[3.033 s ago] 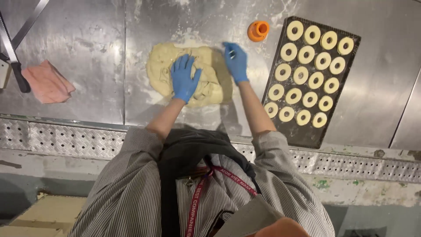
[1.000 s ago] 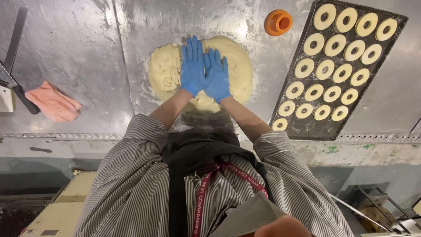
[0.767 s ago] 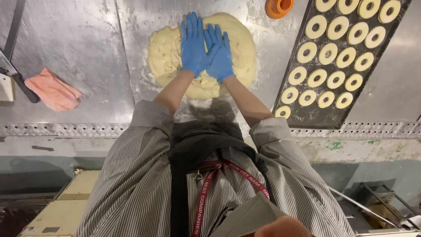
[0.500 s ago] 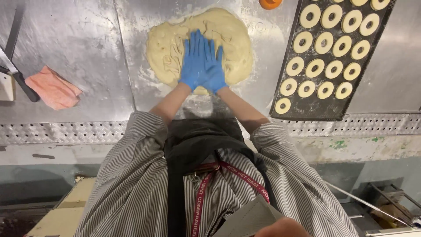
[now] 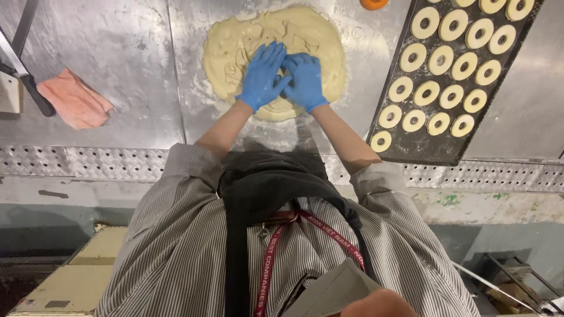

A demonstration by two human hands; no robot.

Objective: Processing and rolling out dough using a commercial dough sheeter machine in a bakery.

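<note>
A flat round sheet of pale dough (image 5: 235,44) lies on the floured steel table (image 5: 117,53). Both my hands wear blue gloves and press flat on the dough's near half. My left hand (image 5: 261,76) has its fingers spread, pointing away from me. My right hand (image 5: 305,79) lies right beside it, fingers touching the left hand's. Neither hand holds anything. The dough's surface is dimpled around the hands.
A dark baking tray (image 5: 411,144) with several ring-shaped dough pieces (image 5: 439,60) sits at the right. An orange round cutter (image 5: 373,3) is at the top edge. A pink cloth (image 5: 73,100) and a black-handled tool (image 5: 26,79) lie at the left.
My hands slid from the far part of the dough back toward me while staying side by side. Three seconds ago they were apart, the right one off the dough's edge.
</note>
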